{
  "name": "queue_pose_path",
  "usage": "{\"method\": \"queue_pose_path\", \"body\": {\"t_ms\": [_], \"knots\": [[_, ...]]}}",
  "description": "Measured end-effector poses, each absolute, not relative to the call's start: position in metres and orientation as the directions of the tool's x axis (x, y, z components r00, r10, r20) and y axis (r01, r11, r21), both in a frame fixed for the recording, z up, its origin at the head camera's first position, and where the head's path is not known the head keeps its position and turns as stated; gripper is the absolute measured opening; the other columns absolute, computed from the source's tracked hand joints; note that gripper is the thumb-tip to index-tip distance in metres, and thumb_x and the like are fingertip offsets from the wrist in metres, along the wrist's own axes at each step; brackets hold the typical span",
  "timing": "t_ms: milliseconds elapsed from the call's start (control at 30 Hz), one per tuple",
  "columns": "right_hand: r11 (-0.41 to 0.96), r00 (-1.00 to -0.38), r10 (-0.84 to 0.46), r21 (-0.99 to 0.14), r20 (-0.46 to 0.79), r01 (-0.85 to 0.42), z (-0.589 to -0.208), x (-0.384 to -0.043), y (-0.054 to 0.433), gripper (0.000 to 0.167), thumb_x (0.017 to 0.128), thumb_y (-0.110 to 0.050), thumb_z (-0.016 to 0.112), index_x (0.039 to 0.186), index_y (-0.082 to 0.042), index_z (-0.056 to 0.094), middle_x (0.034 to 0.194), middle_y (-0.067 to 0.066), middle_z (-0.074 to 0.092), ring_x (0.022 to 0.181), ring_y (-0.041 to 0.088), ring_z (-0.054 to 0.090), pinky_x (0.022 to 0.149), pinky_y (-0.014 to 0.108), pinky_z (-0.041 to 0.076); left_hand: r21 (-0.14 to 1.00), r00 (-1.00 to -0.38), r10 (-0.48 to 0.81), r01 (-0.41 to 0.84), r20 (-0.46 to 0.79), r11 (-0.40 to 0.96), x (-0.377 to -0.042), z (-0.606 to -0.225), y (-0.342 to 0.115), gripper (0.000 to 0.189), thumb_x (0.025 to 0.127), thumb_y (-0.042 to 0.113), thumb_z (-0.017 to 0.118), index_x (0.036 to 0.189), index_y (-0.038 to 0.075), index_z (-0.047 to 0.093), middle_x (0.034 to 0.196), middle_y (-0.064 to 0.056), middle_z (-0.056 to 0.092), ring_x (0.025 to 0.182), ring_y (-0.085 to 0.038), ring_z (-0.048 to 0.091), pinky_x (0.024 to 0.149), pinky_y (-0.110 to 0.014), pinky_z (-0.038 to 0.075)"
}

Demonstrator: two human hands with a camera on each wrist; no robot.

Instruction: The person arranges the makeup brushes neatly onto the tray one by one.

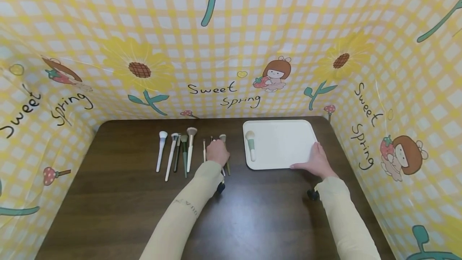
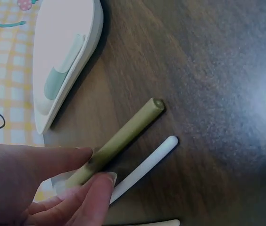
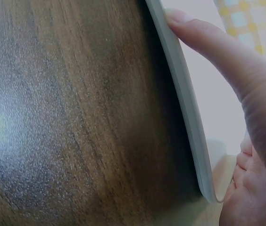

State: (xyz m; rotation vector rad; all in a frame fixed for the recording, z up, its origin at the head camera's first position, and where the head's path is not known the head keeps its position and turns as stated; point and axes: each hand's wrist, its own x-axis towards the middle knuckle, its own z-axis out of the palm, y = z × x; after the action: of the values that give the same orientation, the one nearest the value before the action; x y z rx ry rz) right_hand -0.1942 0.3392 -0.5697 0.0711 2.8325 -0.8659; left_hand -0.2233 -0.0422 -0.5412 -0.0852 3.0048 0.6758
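Leftmost, yellow-and-white checked cloth [image 1: 65, 139] with printed lettering stands beside the dark wooden table [image 1: 108, 196]. On the wood lies a row of makeup brushes, bristles toward the far edge: a white brush [image 1: 161, 153] somewhat apart from the others, then a long pale brush [image 1: 171, 159], a dark-handled brush [image 1: 176, 155], a green brush [image 1: 185, 159] and a full-headed brush [image 1: 190, 147] with a white handle. Next comes a thin pale brush [image 1: 204, 149], just beside the left hand [image 1: 217, 152], whose finger and thumb pinch an olive-handled brush [image 2: 128, 132], the rightmost of the row; a white handle [image 2: 145, 167] lies next to it, its upper part hidden in the head view. Farther right, near the far edge, sits a white tray [image 1: 285, 143], with a green-and-white brush [image 1: 251, 145] lying inside along its left side, bristles away from the person. At the tray's near right corner is the right hand [image 1: 317, 161], thumb and fingers spread wide, the thumb on the near rim, the fingers against the right side.
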Motion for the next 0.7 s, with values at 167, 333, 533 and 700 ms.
{"method": "queue_pose_path", "body": {"t_ms": [167, 333, 533, 700], "knots": [[0.824, -0.982, -0.006, -0.557, -0.189, 0.102, -0.5699, -0.1942, 0.3387, 0.154, 0.064, -0.062, 0.090, 0.153, 0.016, -0.008, 0.159, 0.040, -0.007, 0.148, 0.054, -0.002, 0.118, 0.060, 0.010, 0.438, -0.984, -0.101, -0.156, -0.147, 0.885, -0.2236, -0.5440, -0.0389, 0.017, 0.083, 0.014, 0.078, 0.078, 0.000, 0.069, 0.083, -0.016, 0.070, 0.080, -0.035, 0.069, 0.070, -0.045, 0.058], [0.827, -0.983, -0.006, -0.554, -0.185, 0.100, -0.5701, -0.1949, 0.3389, 0.154, 0.064, -0.062, 0.090, 0.153, 0.016, -0.008, 0.159, 0.040, -0.007, 0.148, 0.053, -0.001, 0.118, 0.060, 0.011, 0.460, -0.976, -0.128, -0.196, -0.175, 0.866, -0.2243, -0.5463, -0.0375, 0.023, 0.084, 0.020, 0.080, 0.078, 0.001, 0.068, 0.083, -0.017, 0.069, 0.081, -0.036, 0.069, 0.070, -0.046, 0.058], [0.828, -0.982, -0.010, -0.553, -0.187, 0.097, -0.5702, -0.1955, 0.3399, 0.154, 0.063, -0.063, 0.090, 0.153, 0.016, -0.008, 0.159, 0.040, -0.007, 0.148, 0.053, -0.002, 0.118, 0.059, 0.011, 0.490, -0.979, -0.117, -0.186, -0.169, 0.852, -0.2258, -0.5486, -0.0385, 0.032, 0.085, 0.028, 0.081, 0.074, 0.003, 0.065, 0.072, -0.012, 0.064, 0.071, -0.032, 0.067, 0.064, -0.044, 0.058], [0.822, -0.981, -0.010, -0.561, -0.192, 0.101, -0.5690, -0.1947, 0.3396, 0.154, 0.063, -0.062, 0.090, 0.153, 0.016, -0.007, 0.159, 0.040, -0.007, 0.148, 0.053, -0.002, 0.118, 0.060, 0.011, 0.524, -0.981, -0.114, -0.179, -0.154, 0.833, -0.2277, -0.5488, -0.0384, 0.032, 0.082, 0.030, 0.083, 0.076, 0.003, 0.066, 0.073, -0.011, 0.064, 0.067, -0.028, 0.064, 0.061, -0.042, 0.056]]}}
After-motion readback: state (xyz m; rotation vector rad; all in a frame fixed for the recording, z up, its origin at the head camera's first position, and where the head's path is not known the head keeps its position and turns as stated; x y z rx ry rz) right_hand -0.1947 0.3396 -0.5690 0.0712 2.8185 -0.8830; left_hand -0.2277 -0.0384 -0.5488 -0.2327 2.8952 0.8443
